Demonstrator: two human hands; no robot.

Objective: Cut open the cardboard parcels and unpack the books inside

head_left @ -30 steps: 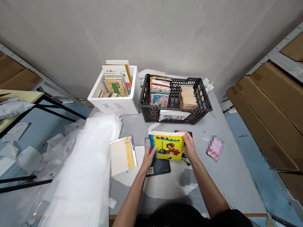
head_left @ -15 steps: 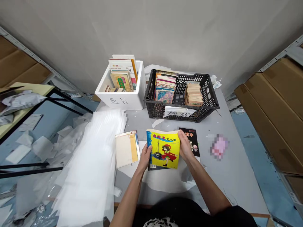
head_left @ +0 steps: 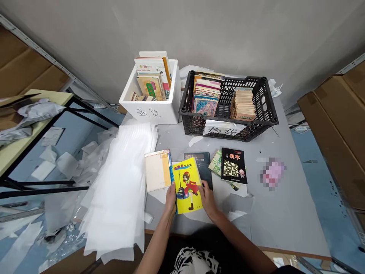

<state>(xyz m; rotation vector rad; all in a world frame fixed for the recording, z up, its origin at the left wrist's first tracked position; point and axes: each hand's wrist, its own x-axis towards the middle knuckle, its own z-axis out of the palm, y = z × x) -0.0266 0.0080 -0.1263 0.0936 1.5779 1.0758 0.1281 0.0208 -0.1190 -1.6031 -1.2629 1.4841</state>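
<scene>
Yellow book [head_left: 186,179], glossy flat paperback, tilted near the surface's [head_left: 285,220] front edge. Left hand [head_left: 171,198] fingers pinch its left edge, right hand [head_left: 207,199] fingers pinch its right. Cream book [head_left: 156,170] just beside on left, dark book [head_left: 201,161] partly under it. Bare grey room to the right; soft white foam sheets [head_left: 122,179] overhang the left edge.

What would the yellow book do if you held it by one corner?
The yellow book looks like a thin paperback, so it would probably droop a little. It seems light: left hand and right hand grip only its edges.
</scene>
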